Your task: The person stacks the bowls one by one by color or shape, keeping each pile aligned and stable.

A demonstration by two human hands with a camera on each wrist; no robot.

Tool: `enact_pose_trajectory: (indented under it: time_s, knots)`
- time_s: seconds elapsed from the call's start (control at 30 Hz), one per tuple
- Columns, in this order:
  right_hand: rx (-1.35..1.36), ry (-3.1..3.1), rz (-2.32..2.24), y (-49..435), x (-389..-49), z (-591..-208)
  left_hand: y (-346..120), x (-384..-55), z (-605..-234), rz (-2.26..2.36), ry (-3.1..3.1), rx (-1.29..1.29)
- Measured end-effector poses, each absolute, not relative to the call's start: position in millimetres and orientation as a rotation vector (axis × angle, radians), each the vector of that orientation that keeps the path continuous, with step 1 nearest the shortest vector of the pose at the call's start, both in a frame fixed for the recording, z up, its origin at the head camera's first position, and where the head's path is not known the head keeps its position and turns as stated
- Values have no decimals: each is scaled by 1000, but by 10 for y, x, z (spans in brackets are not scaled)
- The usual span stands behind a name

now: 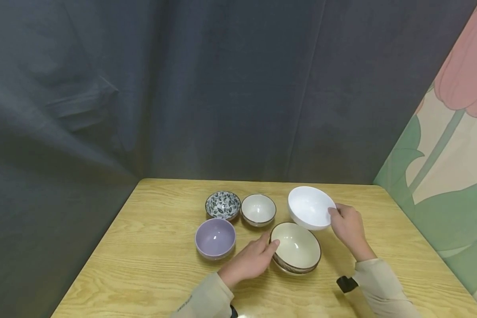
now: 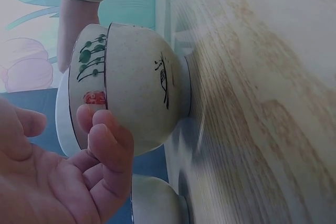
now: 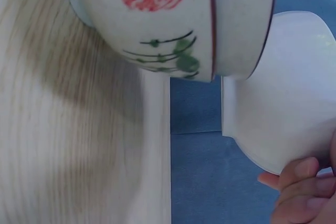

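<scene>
The hands are apart from each other. The right hand [image 1: 347,225] pinches the near-right rim of a smooth white bowl [image 1: 310,205], which is tilted and raised off the surface [image 1: 143,269]; the bowl extends to the left of that hand, and its fingers lie against the outside of the wall. The left hand [image 1: 249,260] is beside the left side of a stack of cream bowls [image 1: 296,247], its fingers loosely bent near the outer walls and its thumb held away from them; how firmly it touches the stack cannot be told.

The stack rests upright between the hands, one bowl nested in another, both with dark rims. From the left wrist, the upper bowl shows green leaf sprigs and a red motif above the left fingers, and the lower one a small black drawing. From the right wrist, a red mark and more green sprigs appear on the lower bowl.

Left of the left hand is a plain purple bowl [image 1: 215,238]. Beyond the left hand are a blue-and-white floral bowl [image 1: 223,206] and, just to its right, a small off-white bowl [image 1: 258,209] with a dark rim. Past both hands hangs a dark curtain [image 1: 230,88]; right of the right hand is a tulip mural [image 1: 453,150].
</scene>
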State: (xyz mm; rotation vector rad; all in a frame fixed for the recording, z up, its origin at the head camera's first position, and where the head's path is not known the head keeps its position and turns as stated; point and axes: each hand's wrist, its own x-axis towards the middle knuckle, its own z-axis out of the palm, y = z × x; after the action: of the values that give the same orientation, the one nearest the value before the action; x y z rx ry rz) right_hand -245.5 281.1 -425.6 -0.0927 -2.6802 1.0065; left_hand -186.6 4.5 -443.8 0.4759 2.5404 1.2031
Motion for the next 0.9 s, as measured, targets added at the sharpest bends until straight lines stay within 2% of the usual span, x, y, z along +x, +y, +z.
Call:
enact_pose_trajectory:
  time_s: [0.9]
  knots:
    - [-51, -2697, 989, 2806, -2339, -4125, 7, -1891, -4502, 1173, 2532, 442]
